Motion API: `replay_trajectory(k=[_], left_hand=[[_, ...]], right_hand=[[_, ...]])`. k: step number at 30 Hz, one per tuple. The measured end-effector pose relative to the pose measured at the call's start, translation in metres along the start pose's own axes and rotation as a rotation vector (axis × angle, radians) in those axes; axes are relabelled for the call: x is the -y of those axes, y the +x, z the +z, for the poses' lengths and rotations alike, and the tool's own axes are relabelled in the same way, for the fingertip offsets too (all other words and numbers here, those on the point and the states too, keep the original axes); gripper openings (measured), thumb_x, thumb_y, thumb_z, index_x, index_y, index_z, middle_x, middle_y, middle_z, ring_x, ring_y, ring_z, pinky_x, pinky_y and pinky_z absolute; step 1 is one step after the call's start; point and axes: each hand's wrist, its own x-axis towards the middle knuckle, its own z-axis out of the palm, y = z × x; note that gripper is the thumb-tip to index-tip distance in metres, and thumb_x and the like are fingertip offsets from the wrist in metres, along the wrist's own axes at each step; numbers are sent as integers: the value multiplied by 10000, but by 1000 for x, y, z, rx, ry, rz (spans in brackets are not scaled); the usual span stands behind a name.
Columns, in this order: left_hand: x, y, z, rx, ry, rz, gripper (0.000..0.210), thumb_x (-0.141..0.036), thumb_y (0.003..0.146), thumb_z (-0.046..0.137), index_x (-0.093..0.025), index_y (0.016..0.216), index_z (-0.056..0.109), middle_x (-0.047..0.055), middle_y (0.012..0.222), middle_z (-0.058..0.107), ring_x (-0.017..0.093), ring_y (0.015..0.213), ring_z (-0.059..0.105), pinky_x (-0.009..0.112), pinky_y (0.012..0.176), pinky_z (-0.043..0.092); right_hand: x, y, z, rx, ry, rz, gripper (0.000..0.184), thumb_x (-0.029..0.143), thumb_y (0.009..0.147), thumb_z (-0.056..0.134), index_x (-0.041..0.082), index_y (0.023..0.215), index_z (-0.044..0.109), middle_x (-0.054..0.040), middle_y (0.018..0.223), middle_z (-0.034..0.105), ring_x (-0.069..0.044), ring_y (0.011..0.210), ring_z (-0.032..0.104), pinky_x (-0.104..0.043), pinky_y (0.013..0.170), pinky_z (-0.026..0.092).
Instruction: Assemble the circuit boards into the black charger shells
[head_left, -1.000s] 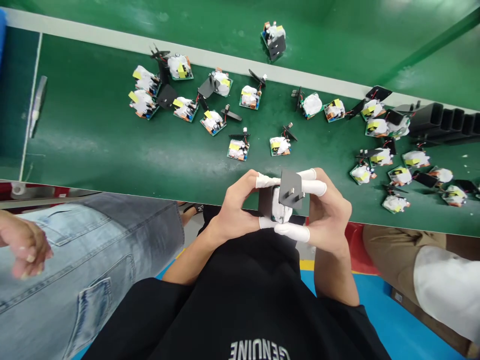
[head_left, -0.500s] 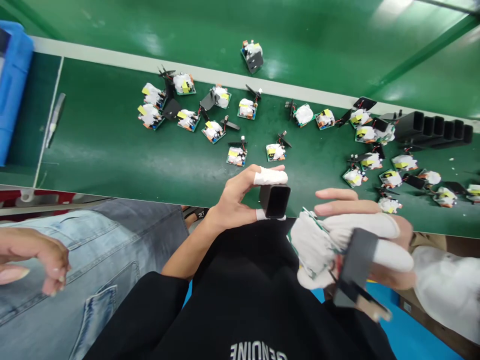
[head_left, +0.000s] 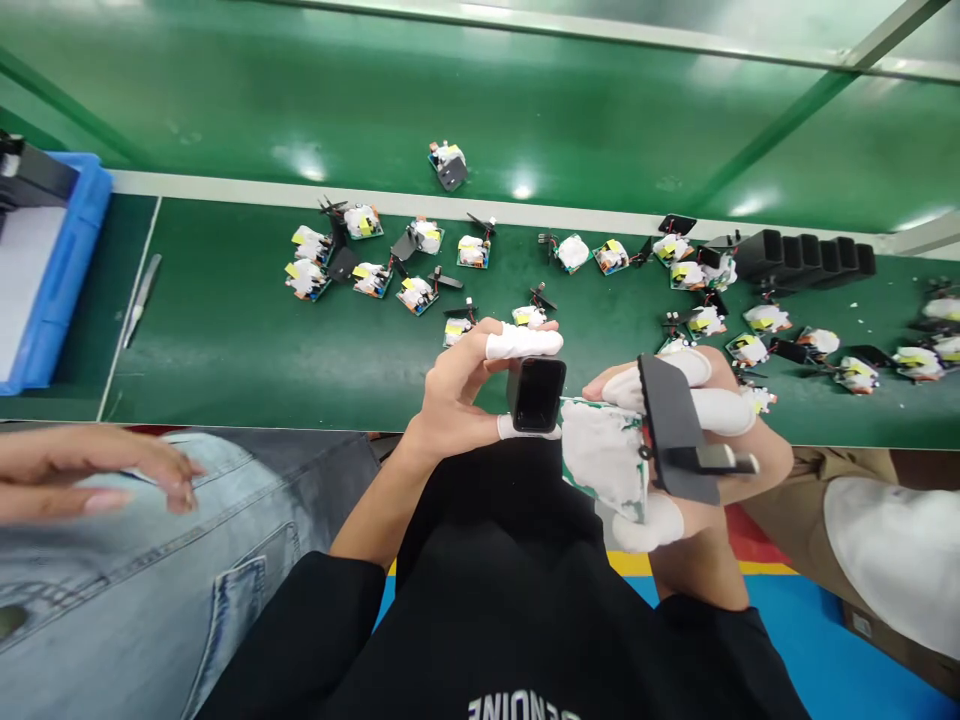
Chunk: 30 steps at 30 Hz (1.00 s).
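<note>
Between the white-covered fingertips of my left hand [head_left: 465, 385] is a black, hollow plastic housing [head_left: 537, 394], its open end facing me. My right hand [head_left: 720, 430], also with white finger covers, grips a circuit board [head_left: 604, 450] coated in white compound with green edges. A black plug plate [head_left: 673, 425] with metal prongs is wired to that board and sits against my right fingers. The board's left edge is right beside the housing's open end; whether they touch I cannot tell.
Several circuit boards [head_left: 472, 252] with black plates lie across the green bench [head_left: 262, 360]. A row of black housings [head_left: 802, 260] stands at right. A knife-like tool [head_left: 142, 300] and a blue bin [head_left: 71, 270] are at left. Co-workers stand close: a hand [head_left: 97, 470] at left, a white sleeve [head_left: 885, 550] at right.
My right hand has brought the circuit board up and left, close to the housing, and turned the plug plate. My left hand still holds the housing. The view has tilted upward.
</note>
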Motion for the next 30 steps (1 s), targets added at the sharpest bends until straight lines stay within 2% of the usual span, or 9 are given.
replay_trajectory(k=[3, 6, 10, 15, 18, 22, 25, 30], left_hand=[[-1, 1, 2, 28, 5, 58, 792, -383, 789, 1045, -324, 1496, 694, 86, 1250, 750, 320, 1245, 801, 466, 976, 774], [-4, 3, 4, 37, -4, 90, 776, -374, 810, 1030, -334, 1505, 687, 81, 1263, 769, 300, 1189, 808, 525, 1030, 763], [-11, 7, 7, 45, -20, 132, 827, -322, 792, 1042, -349, 1534, 677, 87, 1278, 792, 321, 1185, 814, 551, 1012, 763], [-13, 8, 6, 35, -42, 150, 913, -460, 683, 1089, -376, 1500, 688, 90, 1290, 813, 332, 1167, 829, 582, 1033, 752], [-11, 6, 7, 40, -45, 156, 903, -440, 733, 1069, -381, 1536, 660, 90, 1323, 806, 326, 1174, 823, 651, 1064, 733], [-9, 2, 8, 19, -58, 176, 867, -408, 769, 1055, -371, 1537, 656, 88, 1327, 802, 342, 1213, 814, 713, 1099, 707], [-11, 2, 8, 34, -30, 134, 829, -413, 773, 1052, -372, 1507, 669, 88, 1326, 798, 359, 1262, 812, 674, 1112, 713], [-16, 7, 7, 45, -10, 146, 783, -449, 757, 1053, -350, 1451, 704, 80, 1266, 806, 332, 1191, 837, 621, 1079, 735]], right_hand=[[5, 10, 2, -76, 59, -170, 687, 731, 775, 920, 338, 1304, 722, -77, 988, 729, -302, 761, 712, -520, 588, 621], [12, 21, 2, -71, 62, -231, 612, 605, 894, 880, 356, 1429, 716, -104, 1050, 752, -320, 807, 734, -521, 584, 628], [16, 29, 3, -99, 55, -298, 690, 516, 839, 962, 317, 1462, 743, -100, 1063, 775, -301, 826, 737, -473, 608, 631], [19, 26, 1, -26, 92, -275, 786, 363, 763, 1034, 249, 1483, 737, -133, 1140, 781, -312, 870, 755, -487, 679, 655], [20, 25, 0, 3, 83, -248, 795, 404, 769, 1041, 266, 1487, 730, -130, 1168, 780, -316, 883, 761, -493, 688, 666], [23, 27, 1, -3, 21, -283, 790, 474, 794, 1027, 322, 1501, 710, -91, 1170, 794, -291, 886, 767, -468, 674, 674], [25, 25, 0, 7, -3, -249, 705, 487, 803, 1017, 326, 1432, 741, -99, 1150, 802, -301, 878, 776, -476, 665, 671], [28, 21, -2, 44, -1, -136, 516, 551, 842, 973, 360, 1273, 762, -72, 1025, 789, -309, 876, 796, -495, 707, 680]])
